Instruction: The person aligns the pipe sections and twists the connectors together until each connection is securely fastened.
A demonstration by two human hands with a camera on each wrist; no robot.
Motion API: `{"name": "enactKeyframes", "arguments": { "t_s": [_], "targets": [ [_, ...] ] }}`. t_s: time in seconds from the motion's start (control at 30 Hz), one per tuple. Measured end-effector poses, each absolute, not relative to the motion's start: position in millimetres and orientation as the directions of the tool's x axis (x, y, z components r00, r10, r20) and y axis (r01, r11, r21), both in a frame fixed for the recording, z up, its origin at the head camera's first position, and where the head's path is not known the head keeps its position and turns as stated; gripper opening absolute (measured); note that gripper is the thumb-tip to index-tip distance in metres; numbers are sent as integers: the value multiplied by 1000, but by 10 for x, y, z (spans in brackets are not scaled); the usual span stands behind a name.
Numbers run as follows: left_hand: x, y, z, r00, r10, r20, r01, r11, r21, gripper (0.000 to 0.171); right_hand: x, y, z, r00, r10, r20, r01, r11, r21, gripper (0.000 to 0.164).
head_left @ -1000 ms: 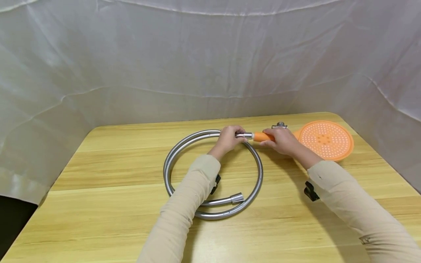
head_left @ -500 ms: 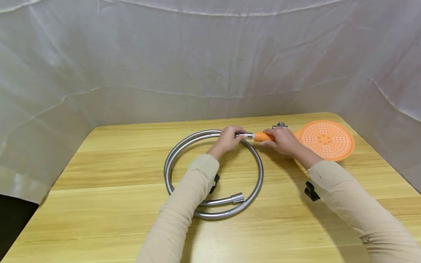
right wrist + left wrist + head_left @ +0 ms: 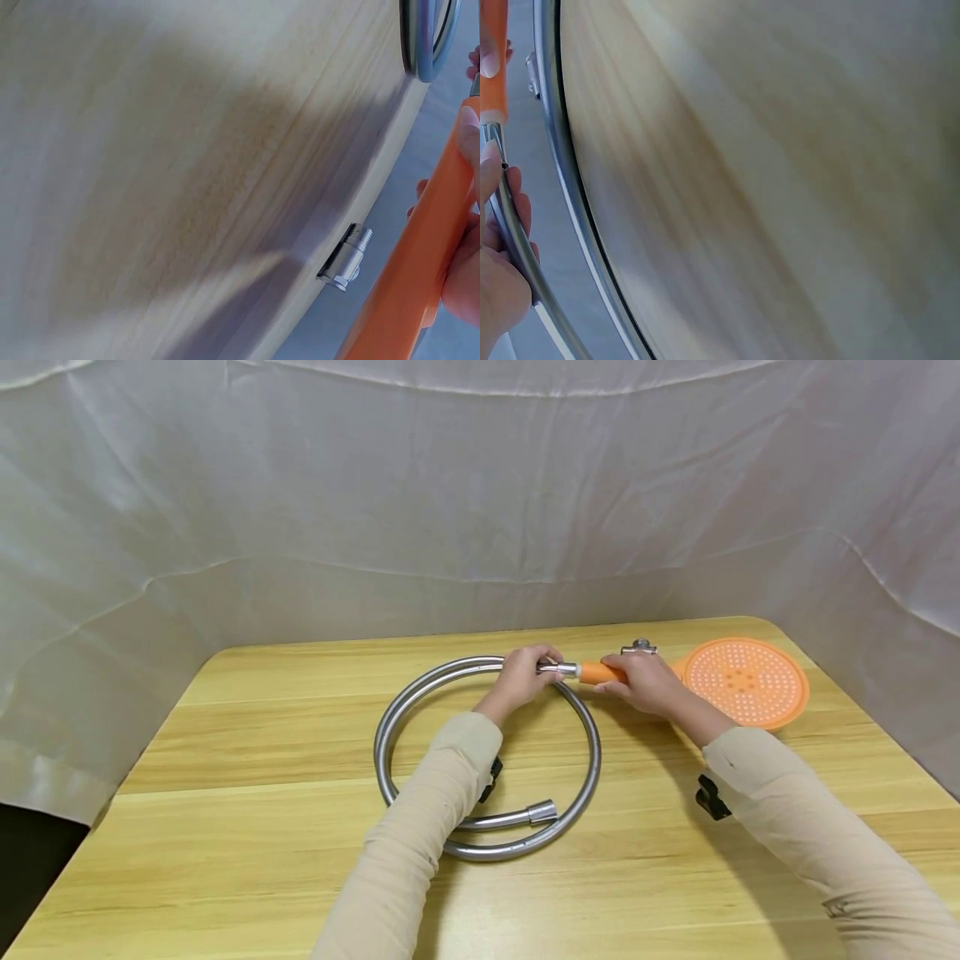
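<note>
My left hand (image 3: 522,674) pinches the chrome end fitting (image 3: 564,669) of a coiled silver shower hose (image 3: 596,752), thumb and fingers around it in the left wrist view. That fitting meets the handle end of an orange shower head (image 3: 746,683); how far they are threaded together cannot be told. Around the orange handle (image 3: 420,255), my right hand (image 3: 647,681) has its fingers curled. The round, perforated face of the shower head points up at the right. The hose's other end, a chrome cone (image 3: 542,812), lies loose inside the coil.
A small chrome bracket or valve with a threaded end (image 3: 346,256) lies near the back edge of the wooden table (image 3: 247,760), behind my right hand. Pale grey cloth (image 3: 480,485) hangs behind and at both sides.
Both hands stay in place. My left fingers shift slightly on the fitting, and the shower head's face tips a little.
</note>
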State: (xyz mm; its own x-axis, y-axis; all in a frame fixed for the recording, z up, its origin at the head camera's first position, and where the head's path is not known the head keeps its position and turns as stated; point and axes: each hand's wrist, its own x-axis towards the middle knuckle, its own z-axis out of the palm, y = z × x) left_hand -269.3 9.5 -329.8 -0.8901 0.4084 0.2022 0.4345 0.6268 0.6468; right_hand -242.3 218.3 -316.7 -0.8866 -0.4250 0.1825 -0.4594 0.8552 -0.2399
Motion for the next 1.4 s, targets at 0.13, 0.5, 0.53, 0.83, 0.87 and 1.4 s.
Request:
{"name": "enactKeyframes", "arguments": {
  "t_s": [0.13,0.5,0.53,0.83,0.87,1.4],
  "targets": [
    [-2691,98,-3285,-889,417,191,439,653,617,35,-2419,2186,-3170,-884,-428,187,-463,855,-235,37],
    [-2698,87,-3297,-885,418,205,452,665,595,27,-2428,2161,-3190,-885,-426,188,-462,852,-245,34],
    [-2699,86,-3300,-886,415,209,451,662,598,26,-2431,2159,-3192,-886,-424,188,-460,853,-246,34],
    [-2698,86,-3312,-895,400,198,427,639,640,25,-2424,2156,-3183,-882,-429,195,-467,852,-235,36],
    [-2699,88,-3312,-895,401,196,426,638,642,25,-2422,2158,-3179,-882,-430,193,-467,853,-234,36],
    [-2708,61,-3300,-861,477,177,473,622,624,27,-2420,2172,-3182,-871,-448,203,-486,849,-206,35]
  ]
}}
